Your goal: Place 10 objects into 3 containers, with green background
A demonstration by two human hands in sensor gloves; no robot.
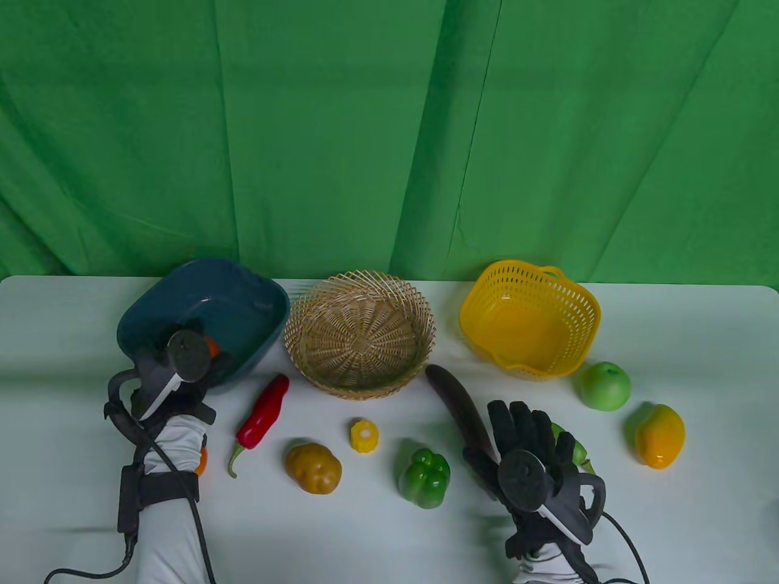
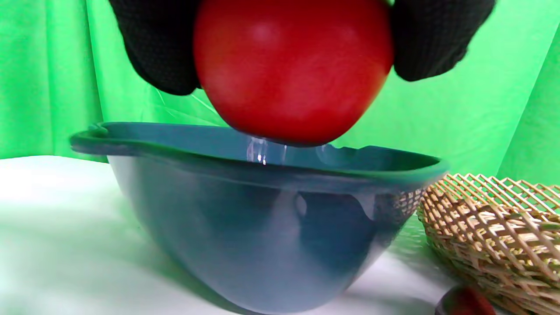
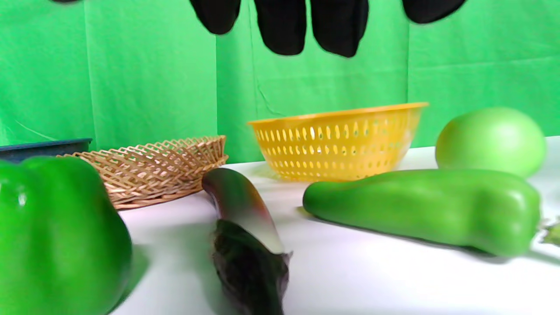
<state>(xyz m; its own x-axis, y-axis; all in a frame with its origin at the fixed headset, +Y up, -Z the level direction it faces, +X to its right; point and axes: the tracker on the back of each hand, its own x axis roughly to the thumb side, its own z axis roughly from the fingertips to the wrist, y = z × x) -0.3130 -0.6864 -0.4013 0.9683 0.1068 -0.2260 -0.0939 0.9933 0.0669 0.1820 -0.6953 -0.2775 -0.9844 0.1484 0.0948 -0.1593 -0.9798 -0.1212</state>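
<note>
My left hand (image 1: 195,359) grips a red tomato (image 2: 291,70) just above the near rim of the dark teal bowl (image 1: 213,304); the tomato shows as an orange-red patch in the table view (image 1: 211,347). My right hand (image 1: 523,438) hovers open, fingers spread, over a dark eggplant (image 1: 459,410) and a long green pepper (image 3: 424,210), touching neither. The wicker basket (image 1: 360,333) and the yellow basket (image 1: 529,319) stand at the back, both empty.
On the table lie a red chili (image 1: 263,417), a potato (image 1: 314,467), a corn piece (image 1: 364,435), a green bell pepper (image 1: 425,477), a green apple (image 1: 604,385) and a mango (image 1: 660,435). An orange item (image 1: 201,460) peeks out beside my left forearm.
</note>
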